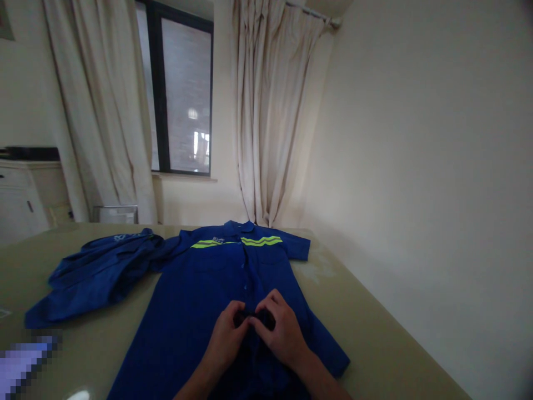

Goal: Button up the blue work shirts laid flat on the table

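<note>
A blue short-sleeved work shirt (pixel 187 300) lies spread front side up, its collar at the far end and yellow-green reflective stripes across the chest. Buttons run down its middle opening. My left hand (pixel 225 336) pinches the left side of the front opening, low on the shirt. Close against it, my right hand (pixel 281 328) pinches the cloth from the other side. The fingertips of both hands nearly meet over the placket. Whether a button is between them is hidden by the fingers.
Another dark blue garment (pixel 95 275) lies crumpled at the left, touching the shirt's sleeve. A pixelated bright object (pixel 25 361) is at the table's lower left. The greenish table (pixel 387 339) runs along the white wall (pixel 437 166) on the right. Curtains (pixel 270 111) hang beyond the far edge.
</note>
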`<action>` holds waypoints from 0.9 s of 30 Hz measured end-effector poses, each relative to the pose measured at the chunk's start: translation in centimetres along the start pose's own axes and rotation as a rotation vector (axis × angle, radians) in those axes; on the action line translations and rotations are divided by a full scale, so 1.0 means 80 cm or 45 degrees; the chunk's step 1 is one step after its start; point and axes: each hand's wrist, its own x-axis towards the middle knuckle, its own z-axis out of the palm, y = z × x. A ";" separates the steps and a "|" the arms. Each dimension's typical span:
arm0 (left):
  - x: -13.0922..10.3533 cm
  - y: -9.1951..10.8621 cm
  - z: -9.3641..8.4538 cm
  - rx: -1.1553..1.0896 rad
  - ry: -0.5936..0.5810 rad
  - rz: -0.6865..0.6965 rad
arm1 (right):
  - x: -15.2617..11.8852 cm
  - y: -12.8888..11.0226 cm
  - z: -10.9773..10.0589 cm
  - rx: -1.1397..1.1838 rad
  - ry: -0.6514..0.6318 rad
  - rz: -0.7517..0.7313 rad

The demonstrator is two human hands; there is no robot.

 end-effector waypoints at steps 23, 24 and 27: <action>-0.005 -0.018 0.001 0.364 -0.016 0.292 | 0.008 0.030 0.023 0.137 0.114 0.247; -0.004 -0.013 0.001 0.462 -0.037 0.291 | 0.009 0.031 0.023 0.145 0.122 0.257; -0.003 0.002 0.001 0.632 -0.150 0.244 | 0.008 0.034 0.023 0.158 0.111 0.276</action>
